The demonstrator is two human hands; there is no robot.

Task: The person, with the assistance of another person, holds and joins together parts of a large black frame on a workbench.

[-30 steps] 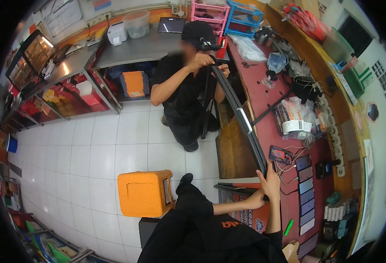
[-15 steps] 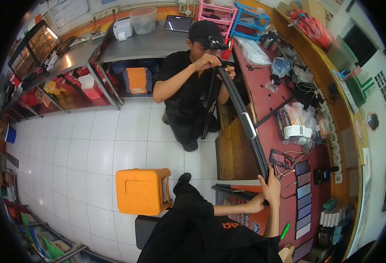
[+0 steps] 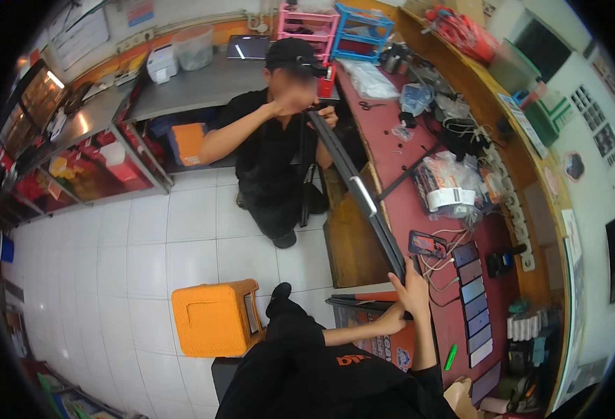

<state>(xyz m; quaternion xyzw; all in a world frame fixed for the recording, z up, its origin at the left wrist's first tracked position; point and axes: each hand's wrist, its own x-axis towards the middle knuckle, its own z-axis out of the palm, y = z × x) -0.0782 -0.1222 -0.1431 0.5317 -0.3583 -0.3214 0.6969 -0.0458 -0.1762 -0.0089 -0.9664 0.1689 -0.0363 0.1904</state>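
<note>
A long black bar assembly [image 3: 346,162], like a folded frame with parallel rails and a pale grey clip midway, slants from the far left down to my hands. My right hand [image 3: 413,290] wraps around its near end. My left hand [image 3: 391,319] is closed just below, at the tip of the same end; the fingers' grip is partly hidden. A co-worker crouching opposite [image 3: 265,140] steadies the far end with one hand and raises the other hand before the head. Another thin black bar hangs upright beside the co-worker.
At the right, the red worktop [image 3: 391,167] carries scissors, a plastic-wrapped pack [image 3: 450,192], cables and a row of phones [image 3: 473,300]. A green marker [image 3: 450,357] lies near its front. An orange stool [image 3: 213,318] stands on the tiled floor at the left.
The whole view has shifted slightly. The co-worker's raised hand has moved off the bar's far end and toward the head. My hands keep their hold on the near end.
</note>
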